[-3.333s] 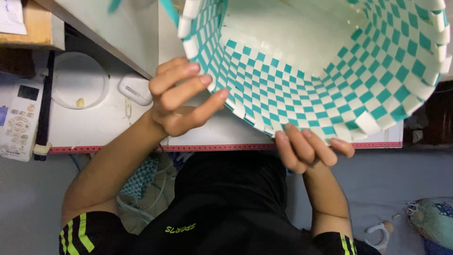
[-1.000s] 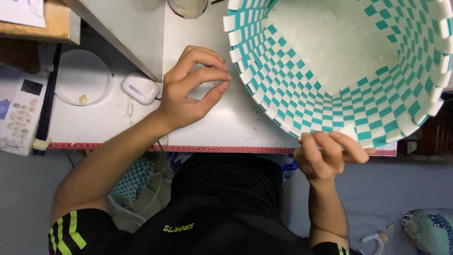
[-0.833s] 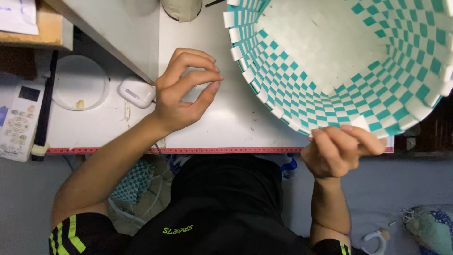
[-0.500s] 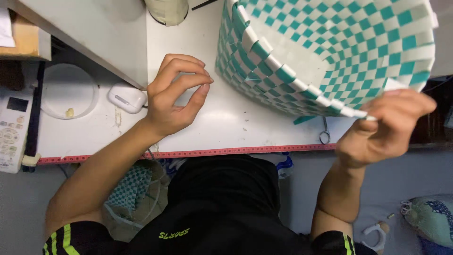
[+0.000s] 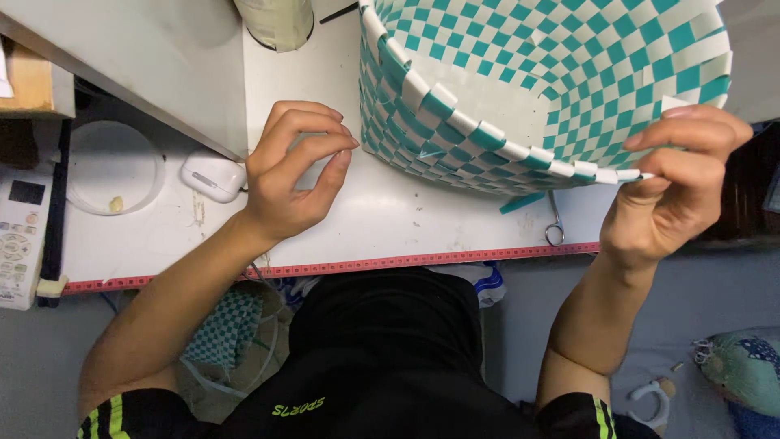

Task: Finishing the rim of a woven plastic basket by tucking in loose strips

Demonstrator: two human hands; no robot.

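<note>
Bright, even overhead light, soft shadows under the hands (slight blur at frame edges).

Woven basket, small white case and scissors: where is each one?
Woven basket (image 5: 487, 138), head view, near rim.
Small white case (image 5: 213, 176), head view, middle of its lid.
Scissors (image 5: 554, 228), head view, handle loop below basket.

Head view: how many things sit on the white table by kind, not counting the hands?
Teal-and-white woven strip basket: 1
Small white rounded case: 1
Clear round lid: 1
Pale cylindrical container: 1
Small metal scissors: 1
White remote control: 1
Total: 6
</note>
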